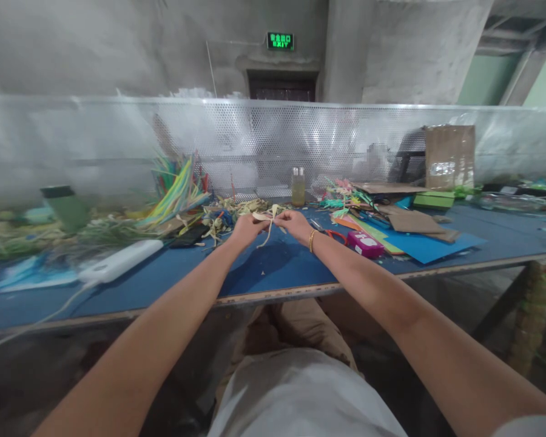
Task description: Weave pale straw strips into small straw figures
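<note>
Above the blue tabletop (282,270), both hands meet on a pale strip folded into a bow-like shape (273,213), with a thin tail hanging below it. My left hand (249,229) pinches it from the left side. From the right, my right hand (295,224) closes its fingertips on it, a gold bracelet at the wrist. Just behind the left hand lies a pile of similar pale strips (218,221). To the right of my right hand are red-handled scissors (335,237), partly hidden by the forearm, and a purple box (365,244).
A white power strip (121,261) with its cable lies at left, near a green bottle (66,208) and a bundle of coloured strips (177,194). A clear bottle (298,187) stands behind the hands. Cardboard (416,220) and blue paper (437,243) are at right. A perforated metal screen (255,139) backs the table.
</note>
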The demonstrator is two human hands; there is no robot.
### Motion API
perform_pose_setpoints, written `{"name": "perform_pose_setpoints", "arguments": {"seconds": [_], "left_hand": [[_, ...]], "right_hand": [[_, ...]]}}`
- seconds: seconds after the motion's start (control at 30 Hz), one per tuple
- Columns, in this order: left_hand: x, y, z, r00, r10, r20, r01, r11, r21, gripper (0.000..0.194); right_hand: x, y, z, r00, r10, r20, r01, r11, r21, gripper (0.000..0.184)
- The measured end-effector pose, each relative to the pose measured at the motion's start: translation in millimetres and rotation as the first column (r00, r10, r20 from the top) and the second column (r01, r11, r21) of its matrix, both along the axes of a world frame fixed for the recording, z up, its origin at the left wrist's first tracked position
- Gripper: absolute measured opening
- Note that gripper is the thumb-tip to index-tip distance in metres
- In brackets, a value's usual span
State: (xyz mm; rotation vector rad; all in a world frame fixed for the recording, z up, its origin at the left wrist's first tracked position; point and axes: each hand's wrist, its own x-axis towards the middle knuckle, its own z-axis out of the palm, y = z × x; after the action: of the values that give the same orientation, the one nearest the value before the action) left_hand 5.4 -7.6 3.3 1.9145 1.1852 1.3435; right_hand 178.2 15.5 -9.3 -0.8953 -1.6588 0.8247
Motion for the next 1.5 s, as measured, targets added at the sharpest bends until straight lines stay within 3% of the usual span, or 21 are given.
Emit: {"name": "perform_pose_setpoints", "arguments": {"seconds": [0.33,0.53,0.7,0.9,1.17,1.4,1.5], "left_hand": [[3.2,-3.8,1.5,0.99,-0.094,0.106,0.104,0.99,-0.095,0.025],[2.2,1.3,-0.9,0.979,-0.083,0.185,0.109,0.985,-0.133,0.025],[0.9,4.6,-2.3,0.976,-0.081,0.201,0.11,0.984,-0.138,0.026],[-1.0,10.3,-4.4,0.982,-0.124,0.145,0.139,0.986,-0.096,0.013],[3.4,4.2,-2.0,0.981,-0.094,0.173,0.121,0.981,-0.152,0.01],[6.0,2.6,-4.1,0.972,-0.15,0.18,0.176,0.974,-0.141,0.015],[7.2,-0.9,-3.3,0.965,-0.177,0.195,0.21,0.964,-0.166,0.012]], "right_hand": [[0.4,1.8,0.3,0.999,-0.024,0.044,0.024,1.0,0.003,0.02],[2.7,-1.5,3.7,0.997,-0.066,0.049,0.067,0.998,-0.008,0.022],[2.2,-2.4,4.0,0.999,-0.044,0.014,0.044,0.999,-0.018,0.018],[-0.2,-5.2,5.2,1.0,0.008,-0.007,-0.008,0.999,-0.046,0.014],[-1.9,-2.6,5.1,0.995,0.02,-0.098,-0.027,0.998,-0.065,0.011],[-3.4,-6.6,6.8,0.978,0.182,-0.104,-0.178,0.983,0.049,0.023],[-2.3,-4.7,6.3,0.987,0.144,-0.076,-0.136,0.986,0.098,0.024]]}}
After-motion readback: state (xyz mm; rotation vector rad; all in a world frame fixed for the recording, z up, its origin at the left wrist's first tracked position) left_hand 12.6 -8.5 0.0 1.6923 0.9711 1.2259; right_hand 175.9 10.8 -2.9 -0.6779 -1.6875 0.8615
